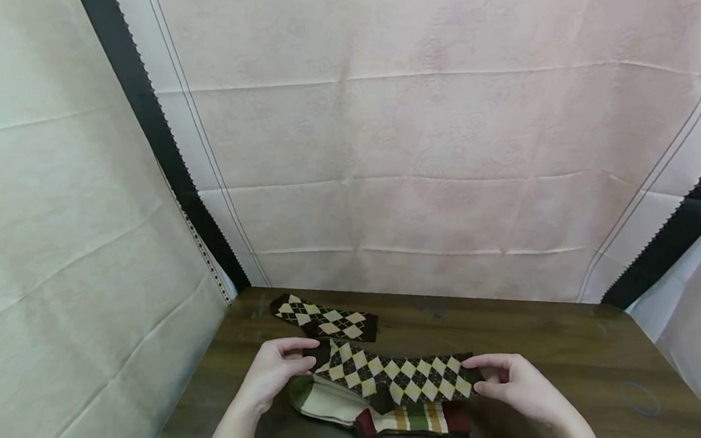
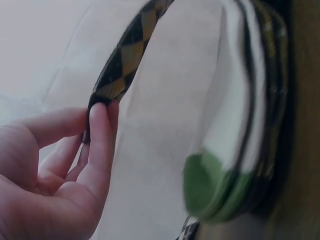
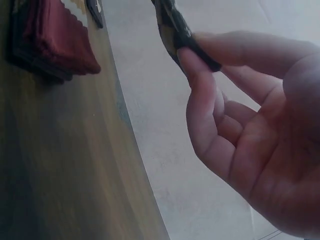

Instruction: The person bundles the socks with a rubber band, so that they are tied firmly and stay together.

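Observation:
A black sock with cream diamonds [image 1: 419, 377] is stretched sideways between both hands, raised above the table. The left hand [image 1: 271, 374] pinches its dark toe end; in the left wrist view that hand [image 2: 65, 170] holds the sock [image 2: 127, 55] between thumb and fingers. At the cuff end the right hand [image 1: 517, 387] pinches the edge, and the right wrist view shows the same grip by the hand [image 3: 255, 115] on the sock [image 3: 172, 30]. Below lie stacked socks with green toe, white foot and maroon cuff [image 1: 456, 419], partly hidden by the raised one.
Another diamond-patterned sock [image 1: 333, 322] lies flat at the back left of the brown wooden table [image 1: 553, 327]. Pale cloth walls [image 1: 412, 133] with black strips stand behind and at the sides. A thin loop [image 1: 640, 397] lies at the table's right.

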Available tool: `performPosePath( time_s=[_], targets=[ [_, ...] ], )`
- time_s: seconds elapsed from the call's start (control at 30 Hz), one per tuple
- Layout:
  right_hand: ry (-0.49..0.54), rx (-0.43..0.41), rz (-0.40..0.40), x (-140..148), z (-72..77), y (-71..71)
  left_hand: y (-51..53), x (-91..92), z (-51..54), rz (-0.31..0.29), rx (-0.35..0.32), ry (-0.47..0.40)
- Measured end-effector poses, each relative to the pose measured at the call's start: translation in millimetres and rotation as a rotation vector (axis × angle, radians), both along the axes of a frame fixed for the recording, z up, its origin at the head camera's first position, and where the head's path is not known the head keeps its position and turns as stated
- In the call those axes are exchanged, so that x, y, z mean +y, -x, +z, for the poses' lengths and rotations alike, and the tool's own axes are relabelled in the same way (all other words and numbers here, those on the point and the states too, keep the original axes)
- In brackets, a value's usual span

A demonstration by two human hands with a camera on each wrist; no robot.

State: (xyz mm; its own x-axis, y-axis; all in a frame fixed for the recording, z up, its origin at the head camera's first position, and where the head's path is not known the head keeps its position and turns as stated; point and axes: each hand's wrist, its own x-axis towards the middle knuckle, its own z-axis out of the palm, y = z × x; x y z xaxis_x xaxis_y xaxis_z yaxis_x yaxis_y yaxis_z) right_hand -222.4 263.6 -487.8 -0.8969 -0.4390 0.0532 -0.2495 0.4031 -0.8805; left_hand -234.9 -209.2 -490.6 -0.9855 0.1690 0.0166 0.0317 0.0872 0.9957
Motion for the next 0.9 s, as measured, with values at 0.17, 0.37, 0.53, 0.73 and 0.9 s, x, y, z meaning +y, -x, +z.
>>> performPosePath(
  time_s=[0.17, 0.37, 0.53, 0.73, 0.9],
  targets=[
    [-0.022, 0.027, 0.086, -4, -1.8, -1.0, -1.9, -13.4, 5.1, -0.053, -0.007, 0.056],
    [-0.013, 0.023, 0.147, -11, -3.3, -1.4, -0.6, -23.9, 7.2, -0.12, -0.02, 0.107],
    [-0.041, -0.004, 0.162, -15, -4.6, -1.4, 1.1, -26.8, 5.9, -0.16, -0.011, 0.152],
    [-0.041, -0.019, 0.168, -19, -4.2, -1.9, 2.3, -27.3, 4.4, -0.168, -0.03, 0.18],
    [-0.062, -0.008, 0.15, -22, -5.9, -2.3, 2.3, -27.7, 2.7, -0.168, -0.033, 0.196]
  ],
)
